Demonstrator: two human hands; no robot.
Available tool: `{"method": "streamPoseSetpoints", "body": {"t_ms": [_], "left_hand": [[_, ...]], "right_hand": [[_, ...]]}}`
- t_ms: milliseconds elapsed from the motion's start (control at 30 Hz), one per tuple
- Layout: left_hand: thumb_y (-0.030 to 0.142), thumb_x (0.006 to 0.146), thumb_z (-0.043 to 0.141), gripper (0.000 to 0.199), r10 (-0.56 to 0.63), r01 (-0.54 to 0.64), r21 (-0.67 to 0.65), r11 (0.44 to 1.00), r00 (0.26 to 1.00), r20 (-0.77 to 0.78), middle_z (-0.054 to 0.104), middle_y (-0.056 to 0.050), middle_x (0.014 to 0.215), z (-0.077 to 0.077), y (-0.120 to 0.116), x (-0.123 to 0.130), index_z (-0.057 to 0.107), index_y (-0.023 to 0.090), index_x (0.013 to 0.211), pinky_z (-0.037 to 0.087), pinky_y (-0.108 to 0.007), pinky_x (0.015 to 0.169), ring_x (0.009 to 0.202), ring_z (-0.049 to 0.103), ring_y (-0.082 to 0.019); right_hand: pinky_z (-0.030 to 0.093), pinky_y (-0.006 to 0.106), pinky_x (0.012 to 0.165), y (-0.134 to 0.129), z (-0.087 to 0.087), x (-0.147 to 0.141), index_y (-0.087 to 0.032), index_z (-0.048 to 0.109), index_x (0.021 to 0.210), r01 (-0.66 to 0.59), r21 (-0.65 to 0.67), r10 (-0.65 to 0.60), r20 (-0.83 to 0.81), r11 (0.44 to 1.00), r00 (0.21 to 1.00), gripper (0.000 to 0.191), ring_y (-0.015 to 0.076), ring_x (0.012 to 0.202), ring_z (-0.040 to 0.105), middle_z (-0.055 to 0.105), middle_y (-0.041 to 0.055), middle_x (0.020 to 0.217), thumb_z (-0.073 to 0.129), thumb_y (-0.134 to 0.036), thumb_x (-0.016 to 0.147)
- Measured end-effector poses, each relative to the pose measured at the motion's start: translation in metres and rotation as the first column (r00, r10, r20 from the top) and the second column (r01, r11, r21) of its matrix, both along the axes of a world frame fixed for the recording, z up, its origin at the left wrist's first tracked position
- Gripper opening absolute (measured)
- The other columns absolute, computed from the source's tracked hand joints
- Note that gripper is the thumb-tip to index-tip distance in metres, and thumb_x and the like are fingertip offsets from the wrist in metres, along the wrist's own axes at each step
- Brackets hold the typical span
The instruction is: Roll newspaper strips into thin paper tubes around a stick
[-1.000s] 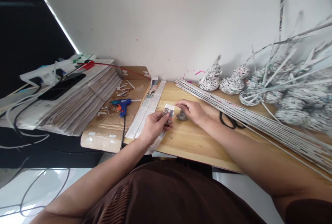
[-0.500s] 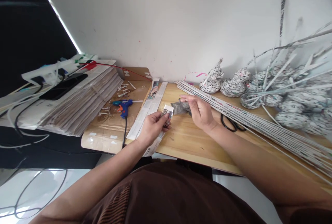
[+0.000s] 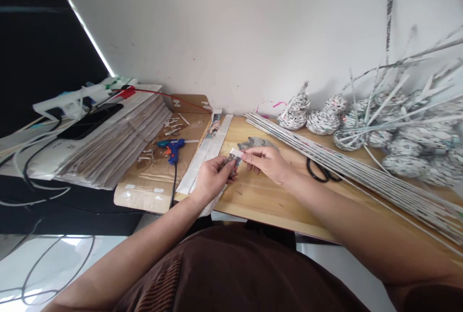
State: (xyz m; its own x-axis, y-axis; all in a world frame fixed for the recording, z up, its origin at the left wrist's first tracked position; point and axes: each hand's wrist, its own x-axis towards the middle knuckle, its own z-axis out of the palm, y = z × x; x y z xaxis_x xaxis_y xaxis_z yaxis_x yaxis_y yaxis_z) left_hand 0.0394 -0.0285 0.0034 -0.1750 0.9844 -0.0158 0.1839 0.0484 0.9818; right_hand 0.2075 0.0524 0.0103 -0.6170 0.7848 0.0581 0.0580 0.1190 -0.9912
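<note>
My left hand [image 3: 211, 179] is closed around a printed newspaper strip [image 3: 237, 152], thumb on top, just above the wooden table. The strip's pale end sticks out past the thumb, and its other part hangs down behind my left wrist near the table's front edge. My right hand [image 3: 269, 161] pinches the corner of that pale end between thumb and fingertips. Behind my right hand a crumpled grey cloth [image 3: 258, 142] lies partly covered. Left of my hands, more flat newspaper strips [image 3: 206, 150] lie side by side.
A blue glue gun [image 3: 175, 150] rests on cardboard [image 3: 144, 191] with paper scraps. A tall newspaper stack [image 3: 119, 150] carries a phone [image 3: 90, 120] and a power strip [image 3: 63, 102]. Rolled paper sticks [image 3: 347, 172], black scissors handles [image 3: 318, 172] and several woven paper shapes [image 3: 294, 112] occupy the right.
My right hand, held open and raised over the grey cloth before, has come down and left and now pinches the strip's end. My left hand stays about where it was.
</note>
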Motion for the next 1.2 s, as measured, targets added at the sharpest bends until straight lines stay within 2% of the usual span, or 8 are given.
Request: {"method": "streamPoseSetpoints", "body": {"t_ms": [100,333,567,833,1033,1200], "left_hand": [[0.050,0.080,0.062,0.035,-0.011,0.011,0.001,1.000,1.000,0.008,0.064,-0.003,0.066,-0.001,0.001,0.003,0.062,0.015,0.075,0.053,-0.022,0.053,0.058,0.062,-0.013],[0.052,0.082,0.059,0.037,-0.024,0.024,-0.015,1.000,0.999,0.027,0.063,-0.003,0.066,-0.005,0.000,0.004,0.062,0.015,0.075,0.053,-0.022,0.053,0.058,0.061,-0.012],[0.051,0.082,0.059,0.036,-0.017,0.017,-0.006,1.000,1.000,0.023,0.063,-0.003,0.069,-0.011,0.001,0.004,0.062,0.016,0.079,0.054,-0.022,0.053,0.060,0.062,-0.013],[0.046,0.082,0.060,0.031,-0.023,0.023,-0.001,1.000,1.000,-0.001,0.065,-0.004,0.074,-0.015,0.001,0.005,0.063,0.016,0.086,0.057,-0.024,0.056,0.063,0.063,-0.013],[0.048,0.082,0.060,0.033,-0.023,0.024,-0.021,1.000,0.999,0.023,0.064,-0.003,0.071,-0.011,0.000,0.007,0.061,0.015,0.079,0.056,-0.023,0.054,0.060,0.062,-0.012],[0.052,0.081,0.061,0.037,-0.010,0.014,-0.059,0.998,0.997,0.071,0.062,-0.002,0.066,-0.009,0.001,0.006,0.061,0.015,0.078,0.053,-0.021,0.050,0.057,0.062,-0.013]], "right_hand": [[0.036,0.019,0.044,0.001,-0.004,-0.001,-0.016,0.075,0.086,0.017,-0.040,-0.018,-0.024,0.999,1.000,0.032,0.0084,0.051,0.050,0.061,0.0000,0.059,0.068,-0.046,0.078],[0.038,0.020,0.044,0.000,-0.007,-0.002,-0.015,0.075,0.092,0.030,-0.111,-0.035,-0.049,0.993,0.998,0.033,0.0087,0.051,0.050,0.063,0.0009,0.061,0.067,-0.044,0.077],[0.033,0.018,0.038,-0.003,-0.007,-0.008,-0.014,0.070,0.072,0.075,-0.186,-0.093,-0.094,0.980,0.991,0.032,0.0077,0.049,0.048,0.057,-0.0009,0.058,0.071,-0.046,0.073],[0.031,0.018,0.035,-0.004,-0.009,-0.010,-0.014,0.066,0.066,0.144,-0.199,-0.165,-0.089,0.969,0.982,0.038,0.0057,0.044,0.044,0.055,-0.0021,0.056,0.075,-0.050,0.067],[0.031,0.017,0.035,-0.003,-0.009,-0.009,-0.014,0.066,0.066,0.127,-0.186,-0.144,-0.079,0.974,0.986,0.038,0.0055,0.043,0.044,0.055,-0.0021,0.055,0.075,-0.051,0.068],[0.034,0.017,0.035,-0.001,-0.011,-0.009,-0.014,0.067,0.071,0.065,-0.176,-0.082,-0.090,0.982,0.993,0.036,0.0082,0.050,0.051,0.059,0.0012,0.062,0.070,-0.050,0.073]]}}
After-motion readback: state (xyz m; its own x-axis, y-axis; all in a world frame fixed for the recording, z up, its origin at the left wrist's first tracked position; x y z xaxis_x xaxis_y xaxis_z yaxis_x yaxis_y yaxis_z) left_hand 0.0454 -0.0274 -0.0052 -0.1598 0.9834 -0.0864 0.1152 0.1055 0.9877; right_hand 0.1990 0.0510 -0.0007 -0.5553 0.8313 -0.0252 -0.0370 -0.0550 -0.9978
